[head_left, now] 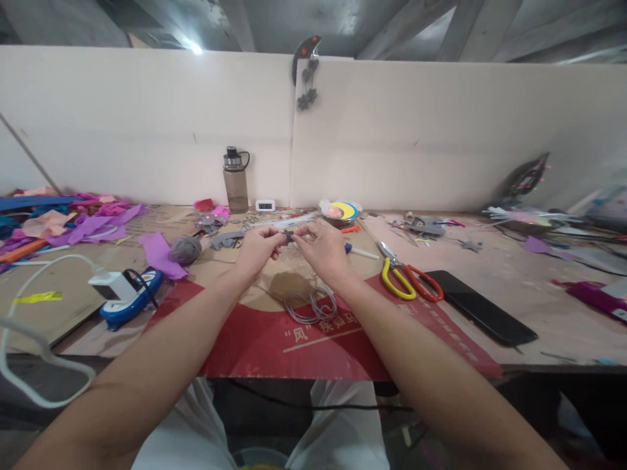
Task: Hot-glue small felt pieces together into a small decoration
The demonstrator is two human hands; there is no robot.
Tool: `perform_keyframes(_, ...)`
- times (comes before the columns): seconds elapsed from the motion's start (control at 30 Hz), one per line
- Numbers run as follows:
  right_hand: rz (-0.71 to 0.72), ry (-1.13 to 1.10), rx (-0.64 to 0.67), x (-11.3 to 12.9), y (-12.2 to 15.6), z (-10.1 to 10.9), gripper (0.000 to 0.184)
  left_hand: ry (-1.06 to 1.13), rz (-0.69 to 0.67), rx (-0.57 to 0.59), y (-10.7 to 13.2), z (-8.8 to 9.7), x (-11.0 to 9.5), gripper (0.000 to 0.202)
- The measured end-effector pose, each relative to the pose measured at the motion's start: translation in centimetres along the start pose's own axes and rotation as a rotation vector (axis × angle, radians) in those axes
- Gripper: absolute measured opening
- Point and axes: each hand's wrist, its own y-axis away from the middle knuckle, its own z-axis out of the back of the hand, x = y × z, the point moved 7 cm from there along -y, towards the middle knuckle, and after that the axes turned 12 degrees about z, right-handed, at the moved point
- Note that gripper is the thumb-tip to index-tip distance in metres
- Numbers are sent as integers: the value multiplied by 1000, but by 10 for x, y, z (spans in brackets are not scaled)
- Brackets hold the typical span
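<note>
Both arms reach out over the bench. My left hand [255, 251] and my right hand [321, 249] meet above the table, fingers pinched on a small dark grey flower-shaped piece [289, 234] held between them. A loop of thin grey wire [311, 305] lies on the red cardboard [255, 339] just below the hands. A grey ball of yarn [185, 250] rests to the left of my left hand.
Scissors [409, 277] with yellow and red handles and a black phone [482, 315] lie to the right. A blue device with a white charger [128, 294] sits left. A water bottle [236, 179] stands at the back wall. Purple paper scraps [88, 225] pile far left.
</note>
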Motion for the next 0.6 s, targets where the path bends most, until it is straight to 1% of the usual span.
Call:
perform_keyframes(0.13, -181, -131, 3, -5, 6, -7, 13, 137, 31, 1, 2, -1, 0, 11)
perform_keyframes(0.3, -371, -334, 1, -19, 15, -22, 19, 207, 61, 43, 4, -6, 1, 13)
perform_keyframes(0.47, -496, -588, -51, -36, 23, -37, 23, 237, 66, 77, 5, -10, 2, 14)
perform_keyframes(0.6, -560, -678, -79, -38, 24, -40, 22, 243, 34, 95, 7, -13, -1, 14)
